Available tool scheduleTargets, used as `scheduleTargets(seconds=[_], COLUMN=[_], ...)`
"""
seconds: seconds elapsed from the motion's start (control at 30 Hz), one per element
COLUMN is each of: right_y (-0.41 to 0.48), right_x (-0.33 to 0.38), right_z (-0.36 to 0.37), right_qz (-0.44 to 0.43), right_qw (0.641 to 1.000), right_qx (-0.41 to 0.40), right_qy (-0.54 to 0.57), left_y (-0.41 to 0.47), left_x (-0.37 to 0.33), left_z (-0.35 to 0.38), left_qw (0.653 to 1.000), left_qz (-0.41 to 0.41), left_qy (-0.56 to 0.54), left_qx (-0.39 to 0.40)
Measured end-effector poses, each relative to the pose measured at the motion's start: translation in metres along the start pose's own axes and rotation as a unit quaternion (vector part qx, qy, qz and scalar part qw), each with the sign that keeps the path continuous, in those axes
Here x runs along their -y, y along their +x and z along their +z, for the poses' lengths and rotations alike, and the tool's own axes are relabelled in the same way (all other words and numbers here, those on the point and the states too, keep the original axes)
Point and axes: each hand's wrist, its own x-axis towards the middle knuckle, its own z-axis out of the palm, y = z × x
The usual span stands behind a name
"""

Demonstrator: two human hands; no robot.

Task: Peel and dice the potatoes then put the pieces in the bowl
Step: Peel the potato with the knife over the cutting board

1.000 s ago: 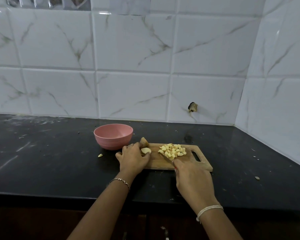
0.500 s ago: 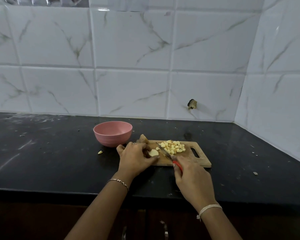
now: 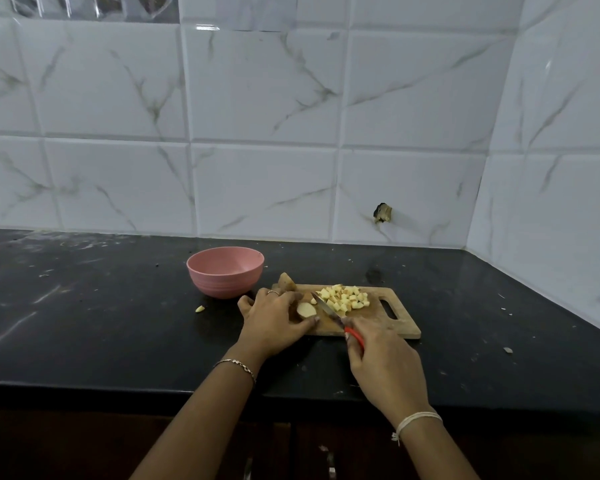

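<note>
Head view: the left grip [image 3: 274, 320] is curled over a peeled potato chunk [image 3: 306, 310], pinning it on the near-left part of the cutting board [image 3: 406, 327]. The right grip [image 3: 381, 362] wraps the red handle of the knife [image 3: 326, 308], with the blade angled across the board's middle and the tip near the chunk. Diced pieces [image 3: 345, 299] are heaped on the board's far side. The pink bowl [image 3: 225, 271] sits on the dark surface [image 3: 101, 323] just left of the board, and one stray piece [image 3: 200, 309] lies further left.
</note>
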Motion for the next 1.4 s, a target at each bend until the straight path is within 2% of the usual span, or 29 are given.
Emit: scheduleTargets(seconds=[0.13, 0.37, 0.9, 1.07, 1.4], right_y=[0.000, 0.000, 0.010, 0.025, 0.010], right_x=[0.000, 0.000, 0.005, 0.020, 0.026], right_z=[0.000, -0.001, 0.000, 0.007, 0.004], right_qz=[0.001, -0.012, -0.066, -0.097, -0.080], right_qw=[1.000, 1.000, 0.997, 0.991, 0.990], right_qx=[0.001, 0.010, 0.042, 0.062, 0.077], right_qy=[0.000, 0.003, -0.012, -0.062, -0.082], left_y=[0.002, 0.002, 0.006, 0.006, 0.007], left_x=[0.001, 0.001, 0.002, 0.004, 0.010], left_z=[0.001, 0.001, -0.004, -0.003, 0.006], left_qw=[0.999, 0.999, 0.999, 0.999, 0.997], left_qz=[-0.002, -0.002, -0.025, -0.026, -0.022], left_qy=[-0.012, -0.017, -0.032, -0.032, -0.058], left_qx=[-0.032, -0.041, -0.006, -0.010, -0.049])
